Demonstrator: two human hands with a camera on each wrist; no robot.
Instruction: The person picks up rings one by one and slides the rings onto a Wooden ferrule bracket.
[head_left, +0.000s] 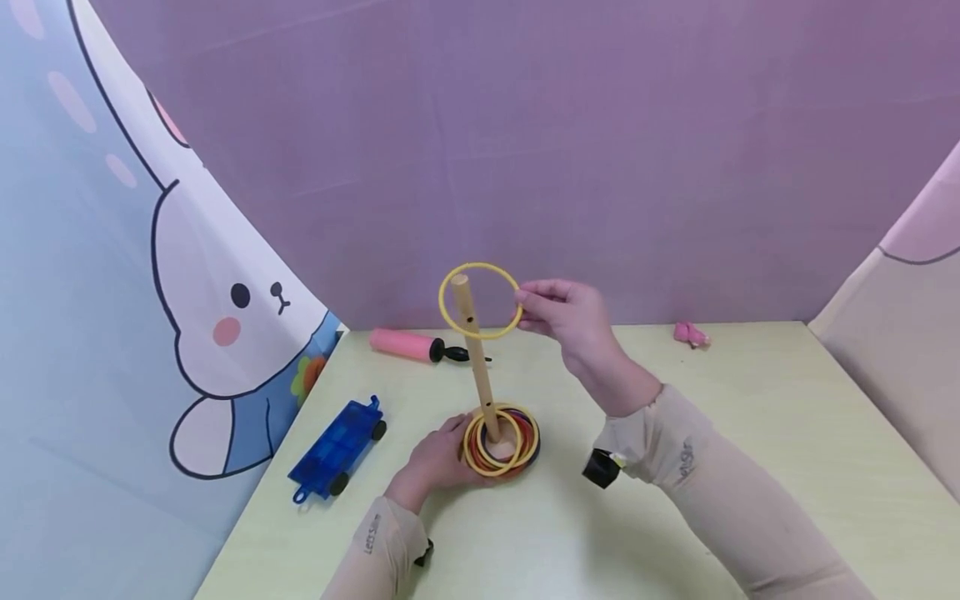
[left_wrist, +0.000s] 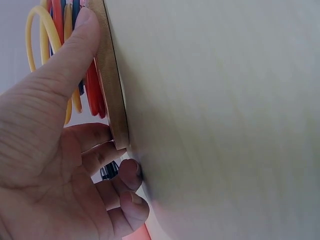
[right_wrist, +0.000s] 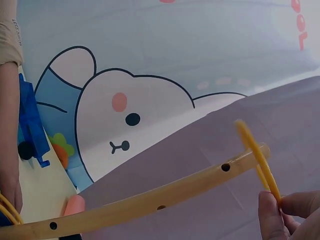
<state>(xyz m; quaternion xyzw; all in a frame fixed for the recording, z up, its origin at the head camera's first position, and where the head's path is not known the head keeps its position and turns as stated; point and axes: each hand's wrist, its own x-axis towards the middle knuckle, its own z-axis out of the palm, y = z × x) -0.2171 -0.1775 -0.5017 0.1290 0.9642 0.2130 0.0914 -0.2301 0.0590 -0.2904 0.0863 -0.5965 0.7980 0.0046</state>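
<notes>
A wooden post (head_left: 481, 371) stands on a flat wooden base (left_wrist: 111, 85) on the table. My right hand (head_left: 573, 325) pinches a thin yellow ring (right_wrist: 265, 167) by its right edge, between thumb and fingers. The ring is level with the post's top, and the post's tip pokes slightly through it in the right wrist view. Several yellow, red and dark blue rings (head_left: 532, 433) lie piled around the foot of the post. My left hand (head_left: 442, 458) grips the base at its left side, thumb on top and fingertips at the edge.
A blue toy wagon (head_left: 335, 450) with black wheels is on the table's left. Behind the post lies a pink and black hand pump (head_left: 405, 343). A small pink object (head_left: 690, 335) sits at the back right. Purple cloth (head_left: 600, 167) hangs behind the table.
</notes>
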